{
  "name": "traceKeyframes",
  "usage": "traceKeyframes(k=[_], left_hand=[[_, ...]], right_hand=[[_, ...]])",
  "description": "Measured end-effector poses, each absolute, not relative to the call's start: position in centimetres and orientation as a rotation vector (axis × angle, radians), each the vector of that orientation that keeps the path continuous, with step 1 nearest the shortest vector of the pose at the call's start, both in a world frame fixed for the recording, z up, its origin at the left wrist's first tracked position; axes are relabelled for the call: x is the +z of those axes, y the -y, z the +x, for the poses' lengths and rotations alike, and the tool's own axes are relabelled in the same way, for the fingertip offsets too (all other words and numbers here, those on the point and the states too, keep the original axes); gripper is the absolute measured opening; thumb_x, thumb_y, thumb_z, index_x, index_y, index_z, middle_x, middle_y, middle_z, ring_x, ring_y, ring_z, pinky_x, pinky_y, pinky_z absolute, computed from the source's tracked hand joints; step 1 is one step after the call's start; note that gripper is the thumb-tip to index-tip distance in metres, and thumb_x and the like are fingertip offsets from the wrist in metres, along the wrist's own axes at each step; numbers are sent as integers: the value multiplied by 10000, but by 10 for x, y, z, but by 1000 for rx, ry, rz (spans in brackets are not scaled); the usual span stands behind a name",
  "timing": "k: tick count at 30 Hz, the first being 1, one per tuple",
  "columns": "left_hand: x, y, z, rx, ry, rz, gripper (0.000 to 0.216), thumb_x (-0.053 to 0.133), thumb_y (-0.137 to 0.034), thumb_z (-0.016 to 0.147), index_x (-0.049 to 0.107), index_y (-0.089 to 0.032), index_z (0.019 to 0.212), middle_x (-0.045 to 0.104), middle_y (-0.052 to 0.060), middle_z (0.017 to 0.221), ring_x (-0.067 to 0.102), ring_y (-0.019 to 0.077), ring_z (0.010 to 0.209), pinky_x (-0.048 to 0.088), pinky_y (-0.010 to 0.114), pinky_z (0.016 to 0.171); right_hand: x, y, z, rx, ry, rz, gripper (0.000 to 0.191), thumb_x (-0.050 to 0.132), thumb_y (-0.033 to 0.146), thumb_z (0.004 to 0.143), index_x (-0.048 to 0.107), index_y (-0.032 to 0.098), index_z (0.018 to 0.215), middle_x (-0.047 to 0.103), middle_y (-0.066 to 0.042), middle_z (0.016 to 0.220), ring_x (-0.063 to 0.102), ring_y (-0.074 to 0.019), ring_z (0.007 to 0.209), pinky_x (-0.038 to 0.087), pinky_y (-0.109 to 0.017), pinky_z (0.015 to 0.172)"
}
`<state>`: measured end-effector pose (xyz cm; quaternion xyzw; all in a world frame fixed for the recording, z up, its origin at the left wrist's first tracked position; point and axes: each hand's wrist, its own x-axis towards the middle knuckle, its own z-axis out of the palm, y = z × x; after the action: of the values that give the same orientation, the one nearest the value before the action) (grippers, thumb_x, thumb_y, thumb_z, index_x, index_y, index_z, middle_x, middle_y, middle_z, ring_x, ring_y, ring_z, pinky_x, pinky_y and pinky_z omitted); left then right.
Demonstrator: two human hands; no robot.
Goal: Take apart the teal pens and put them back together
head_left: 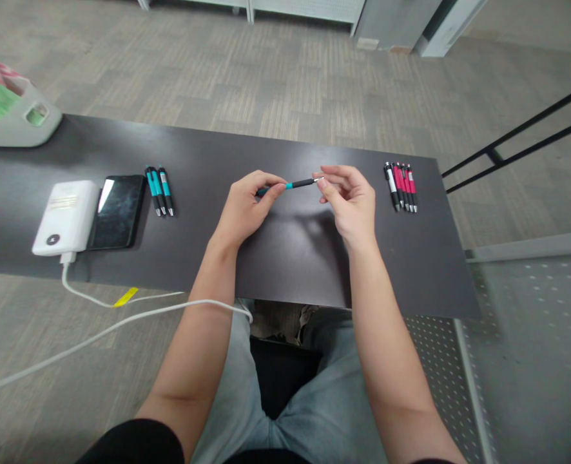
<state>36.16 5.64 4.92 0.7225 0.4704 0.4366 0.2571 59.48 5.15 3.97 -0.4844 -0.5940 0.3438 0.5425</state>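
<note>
A teal and black pen [299, 184] is held level above the dark table [285, 258], between both hands. My left hand [247, 207] is closed round its teal end. My right hand [348, 196] pinches the pen's metal tip with thumb and fingers. Three teal pens [160, 191] lie side by side to the left. Several pink and black pens [401, 186] lie in a row to the right.
A white power bank [66, 216] with a white cable [121, 316] and a black phone [118, 210] lie at the table's left. A grey container [15, 122] stands at the far left. Black metal bars [522, 145] run on the right.
</note>
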Motion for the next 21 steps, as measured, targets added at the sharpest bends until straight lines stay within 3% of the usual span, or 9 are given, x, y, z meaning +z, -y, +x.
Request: traceKeyframes(k=[5,9,15,21], left_hand=[[48,-56,361,1188,-1260,1950,290,744,-531,1130,852,-281,1030,874,72,1090,782,283,1049,621,429,986],[49,-55,361,1201,-1232,1965,157,800,-424,1085,862,-286,1045,863,63,1093,776,278,1053,622,425,1005],[53,-53,361,1160,-1215,1991,40,838,-303,1038,870,-284,1021,829,57,1069,747,272,1038,619,414,947],[52,-53,363,1157,-1160,2028,59,844,-323,1042,878,-276,1048,843,56,1085,750,274,1049,623,410,951]], right_hand=[[35,-51,597,805,1398,-1174,517,848,790,1001,800,319,1207,868,-87,1203,810,-290,1013,684,-424,754],[36,-48,598,718,1458,-1258,532,793,828,1030,771,308,1145,828,-53,1081,733,-240,856,614,-387,718],[51,-41,597,599,1675,-1369,600,625,868,1112,645,295,937,639,-15,820,632,-246,843,552,-382,800],[47,-39,598,652,1677,-1414,757,451,985,1101,520,292,803,469,2,716,553,-236,759,495,-384,760]])
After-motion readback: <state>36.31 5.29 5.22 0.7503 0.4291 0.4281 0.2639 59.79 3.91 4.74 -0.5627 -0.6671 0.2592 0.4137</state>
